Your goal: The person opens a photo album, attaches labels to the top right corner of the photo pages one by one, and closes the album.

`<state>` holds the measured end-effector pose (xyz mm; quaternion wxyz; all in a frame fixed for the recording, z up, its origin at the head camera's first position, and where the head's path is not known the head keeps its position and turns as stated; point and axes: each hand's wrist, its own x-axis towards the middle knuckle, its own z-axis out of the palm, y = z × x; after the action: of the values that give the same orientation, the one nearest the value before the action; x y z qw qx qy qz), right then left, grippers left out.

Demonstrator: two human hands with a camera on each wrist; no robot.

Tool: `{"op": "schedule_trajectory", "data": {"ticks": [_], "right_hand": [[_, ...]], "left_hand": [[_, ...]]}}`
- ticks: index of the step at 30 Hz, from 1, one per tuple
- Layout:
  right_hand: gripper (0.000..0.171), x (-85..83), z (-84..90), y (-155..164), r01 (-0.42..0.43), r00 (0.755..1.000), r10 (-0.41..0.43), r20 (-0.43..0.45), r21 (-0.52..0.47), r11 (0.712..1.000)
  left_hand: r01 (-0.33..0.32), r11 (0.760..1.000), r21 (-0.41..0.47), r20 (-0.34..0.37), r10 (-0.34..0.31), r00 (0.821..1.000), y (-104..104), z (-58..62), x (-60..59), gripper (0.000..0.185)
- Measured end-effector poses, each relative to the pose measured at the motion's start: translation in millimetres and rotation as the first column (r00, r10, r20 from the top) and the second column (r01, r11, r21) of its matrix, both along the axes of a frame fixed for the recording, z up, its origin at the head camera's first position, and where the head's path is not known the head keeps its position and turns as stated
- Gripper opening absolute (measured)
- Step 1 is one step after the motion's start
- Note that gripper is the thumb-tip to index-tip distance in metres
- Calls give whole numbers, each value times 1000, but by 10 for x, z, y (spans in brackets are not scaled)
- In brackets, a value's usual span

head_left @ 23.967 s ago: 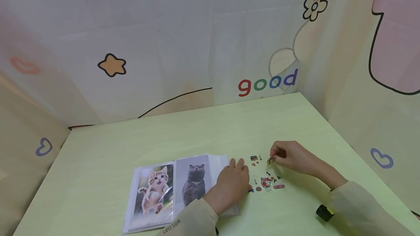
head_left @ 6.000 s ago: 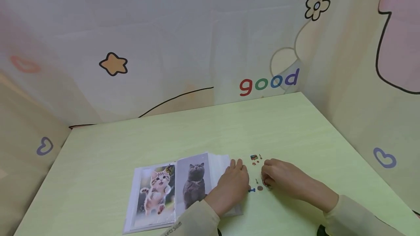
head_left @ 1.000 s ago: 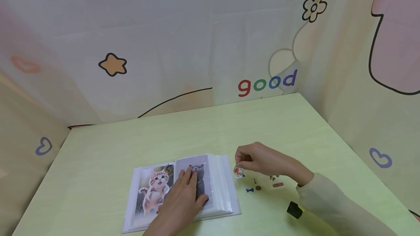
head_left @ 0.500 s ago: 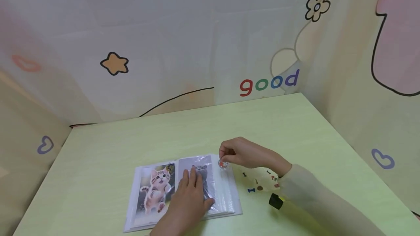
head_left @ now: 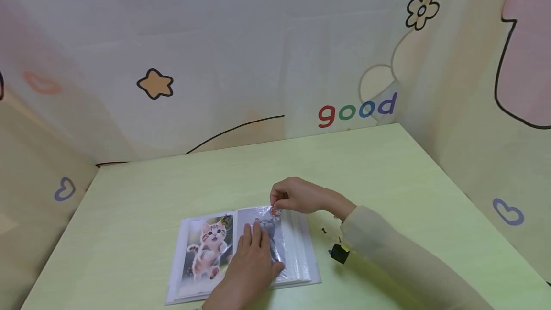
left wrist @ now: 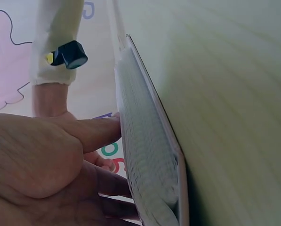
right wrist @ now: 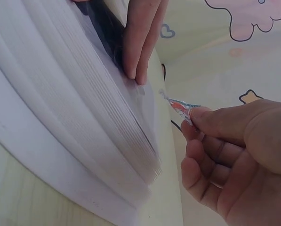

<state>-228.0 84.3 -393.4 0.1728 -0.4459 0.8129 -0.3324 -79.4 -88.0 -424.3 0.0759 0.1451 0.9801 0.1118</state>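
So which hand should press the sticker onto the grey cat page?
Probably the right hand: it pinches the sticker above the grey cat page, which the left hand holds flat.

Soft even light, wrist views blurry close-up, edges warped.

We count one photo album [head_left: 297, 257] | two cat photos: kitten [head_left: 210, 248], grey cat [head_left: 270, 228] | one sticker [head_left: 275, 212] pinched | two hands [head_left: 251, 267] [head_left: 294, 195]

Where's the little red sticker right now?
The red sticker is pinched in the right hand, held over the top of the grey cat photo in the open album, head view.
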Motion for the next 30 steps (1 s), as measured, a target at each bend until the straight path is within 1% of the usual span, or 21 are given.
{"op": "schedule_trajectory", "data": {"ticks": [4,12,20,25,30], "right_hand": [[7,-42,-25,-37,-16,1000,15,20,22,1000],[5,-100,-78,-85,-9,1000,8,17,59,998],[5,-153,-209,-134,5,1000,-6,14,110,994],[4,-154,-267,-149,30,999,-28,-21,114,993],[12,-131,-292,-176,49,997,-42,-63,116,992]], "left_hand": [[1,1000,-4,-2,-1,1000,12,-8,4,84],[1,1000,-1,4,-1,1000,26,-13,14,84],[3,1000,-3,-20,-3,1000,36,-22,24,83],[4,1000,-14,-29,-4,1000,34,-16,22,83],[1,1000,-25,-27,-2,1000,26,-7,13,83]]}}
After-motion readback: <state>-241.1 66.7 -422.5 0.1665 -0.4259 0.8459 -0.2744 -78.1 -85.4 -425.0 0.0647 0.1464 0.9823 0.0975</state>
